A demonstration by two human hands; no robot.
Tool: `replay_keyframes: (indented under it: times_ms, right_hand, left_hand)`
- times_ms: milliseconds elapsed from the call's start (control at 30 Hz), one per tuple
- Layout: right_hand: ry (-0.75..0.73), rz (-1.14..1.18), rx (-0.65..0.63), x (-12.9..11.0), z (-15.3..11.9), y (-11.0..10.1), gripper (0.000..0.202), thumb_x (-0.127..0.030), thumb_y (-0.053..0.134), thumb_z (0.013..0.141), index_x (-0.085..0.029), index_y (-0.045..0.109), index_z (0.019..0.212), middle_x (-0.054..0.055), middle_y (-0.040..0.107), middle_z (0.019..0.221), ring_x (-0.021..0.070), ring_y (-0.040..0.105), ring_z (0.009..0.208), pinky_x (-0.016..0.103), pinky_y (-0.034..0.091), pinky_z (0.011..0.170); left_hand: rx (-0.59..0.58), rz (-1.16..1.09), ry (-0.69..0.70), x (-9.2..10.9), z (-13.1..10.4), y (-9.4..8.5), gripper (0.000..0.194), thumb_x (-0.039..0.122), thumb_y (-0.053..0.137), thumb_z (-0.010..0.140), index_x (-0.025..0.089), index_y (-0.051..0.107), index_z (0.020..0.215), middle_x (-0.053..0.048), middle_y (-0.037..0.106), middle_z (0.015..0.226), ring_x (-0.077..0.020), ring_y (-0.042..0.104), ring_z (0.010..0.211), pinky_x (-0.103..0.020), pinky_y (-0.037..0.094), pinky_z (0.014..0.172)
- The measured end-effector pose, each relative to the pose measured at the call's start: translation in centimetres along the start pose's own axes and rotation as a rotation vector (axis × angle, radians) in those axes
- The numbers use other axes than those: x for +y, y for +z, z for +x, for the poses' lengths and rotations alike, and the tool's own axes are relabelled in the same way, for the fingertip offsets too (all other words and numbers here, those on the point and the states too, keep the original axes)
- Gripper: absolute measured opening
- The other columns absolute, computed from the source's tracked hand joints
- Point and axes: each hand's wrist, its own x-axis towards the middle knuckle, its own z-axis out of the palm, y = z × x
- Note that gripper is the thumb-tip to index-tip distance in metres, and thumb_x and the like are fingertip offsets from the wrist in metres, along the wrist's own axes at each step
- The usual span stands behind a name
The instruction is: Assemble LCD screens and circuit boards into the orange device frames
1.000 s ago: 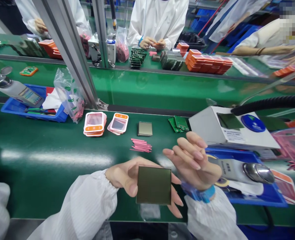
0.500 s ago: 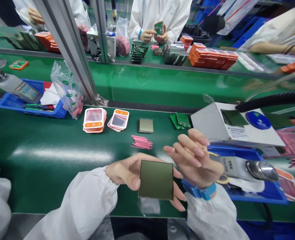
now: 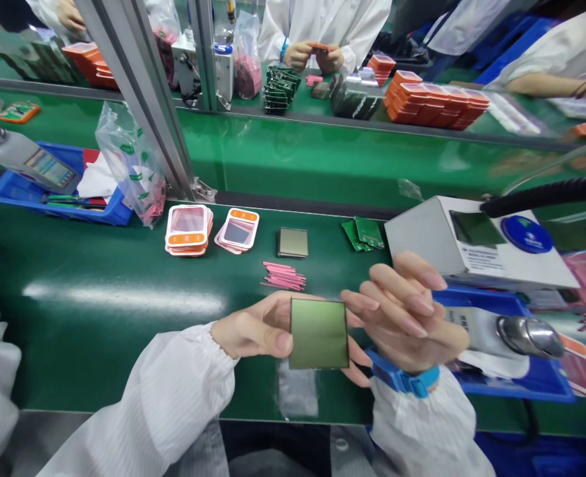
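Observation:
My left hand (image 3: 257,328) grips a square LCD glass panel (image 3: 318,334) by its left edge, thumb on the front and fingers behind it. The panel is tilted toward me and shines green-grey. Beside its upper right corner is my right hand (image 3: 409,318), with loosely bent fingers apart and nothing visible in them. One right fingertip is close to the panel's edge; whether it touches I cannot tell. Below the panel a small clear plastic piece (image 3: 297,392) lies on the bench. Beyond my hands are pink strips (image 3: 283,275) and a stack of LCD panels (image 3: 293,242).
White-and-orange frames (image 3: 188,228) and a second frame pile (image 3: 238,230) sit left of centre. Green circuit boards (image 3: 365,234) lie near a white box (image 3: 422,232). Blue trays (image 3: 64,209) flank the bench. A metal post (image 3: 144,99) rises at the back. Across, a co-worker's hands (image 3: 315,56) hold an orange-edged part.
My left hand has tilted the panel, and its face looks brighter green. Both hands appear slightly further right. The co-worker opposite has turned the held part edge-on.

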Motion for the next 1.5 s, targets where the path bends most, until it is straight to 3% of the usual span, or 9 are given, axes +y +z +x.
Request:
replay_keyframes:
  times_ms: [200,433,633,767,967,1133,1367,1500]
  right_hand:
    - [-0.002,0.001,-0.014,-0.3,-0.5,-0.7,0.059,-0.037,0.073,0.076,-0.024,0.017,0.064,-0.016,0.009,0.044,0.0052,0.009,0.018,0.031,0.020,0.033]
    - [0.000,0.155,-0.095,-0.3,-0.5,-0.3,0.046,-0.018,0.073,0.075,-0.024,0.028,0.066,-0.015,0.020,0.048,0.0032,0.019,0.023,0.027,0.029,0.039]
    - [-0.076,0.047,0.034,0.6,-1.8,-0.2,0.020,-0.011,0.066,0.079,-0.026,0.053,0.079,-0.007,0.049,0.069,0.0040,0.041,0.042,0.026,0.049,0.062]
    - [-0.166,-0.100,0.121,0.9,-2.4,-0.1,0.023,-0.008,0.067,0.080,-0.028,0.064,0.090,-0.005,0.059,0.075,0.0077,0.052,0.057,0.030,0.053,0.076]
    - [-0.285,-0.359,0.190,1.3,-2.6,0.5,0.024,-0.004,0.068,0.077,-0.025,0.066,0.088,-0.002,0.063,0.080,0.0116,0.060,0.065,0.037,0.053,0.081]
    - [-0.368,-0.469,0.119,1.4,-2.4,0.6,0.031,0.006,0.062,0.075,-0.023,0.063,0.088,-0.004,0.060,0.071,0.0108,0.057,0.055,0.038,0.052,0.079]
    - [-0.433,-0.573,0.127,1.4,-2.1,0.5,0.037,0.010,0.061,0.070,-0.022,0.063,0.089,-0.003,0.059,0.068,0.0144,0.059,0.062,0.040,0.053,0.076]
    - [-0.494,-0.674,0.159,1.7,-1.9,0.4,0.034,0.007,0.064,0.071,-0.021,0.065,0.090,-0.001,0.062,0.071,0.0146,0.059,0.065,0.038,0.055,0.070]
  left_hand:
    - [-0.008,-0.003,0.004,0.0,0.0,-0.1,0.061,0.043,0.071,0.072,0.015,0.059,0.125,-0.018,0.068,0.111,-0.0362,0.065,0.101,-0.049,0.044,0.093]
    - [0.016,-0.023,-0.004,-0.3,0.0,-0.5,0.065,0.043,0.075,0.068,0.014,0.060,0.124,-0.019,0.068,0.108,-0.0350,0.066,0.098,-0.050,0.040,0.096]
    - [0.041,-0.042,-0.017,-0.4,0.0,-0.6,0.065,0.040,0.078,0.064,0.015,0.061,0.122,-0.016,0.068,0.108,-0.0329,0.066,0.096,-0.049,0.041,0.097]
    - [0.059,-0.034,-0.012,-0.3,0.1,-0.5,0.064,0.040,0.077,0.064,0.015,0.062,0.121,-0.015,0.069,0.106,-0.0314,0.067,0.095,-0.046,0.041,0.097]
    - [0.163,0.090,0.014,-0.2,0.5,-0.6,0.057,0.041,0.077,0.065,0.012,0.065,0.113,-0.017,0.069,0.105,-0.0309,0.066,0.095,-0.041,0.046,0.089]
    - [0.236,0.151,0.029,-0.4,0.5,-0.8,0.058,0.043,0.078,0.065,0.013,0.064,0.113,-0.016,0.070,0.107,-0.0320,0.063,0.106,-0.040,0.044,0.092]
    - [0.222,0.085,0.079,-0.3,0.6,-0.6,0.046,0.038,0.076,0.069,0.016,0.067,0.108,-0.010,0.072,0.098,-0.0265,0.066,0.096,-0.033,0.047,0.081]
    - [0.196,0.008,0.082,-0.3,0.7,-0.5,0.037,0.035,0.075,0.070,0.017,0.068,0.102,-0.009,0.070,0.098,-0.0269,0.066,0.093,-0.039,0.048,0.085]
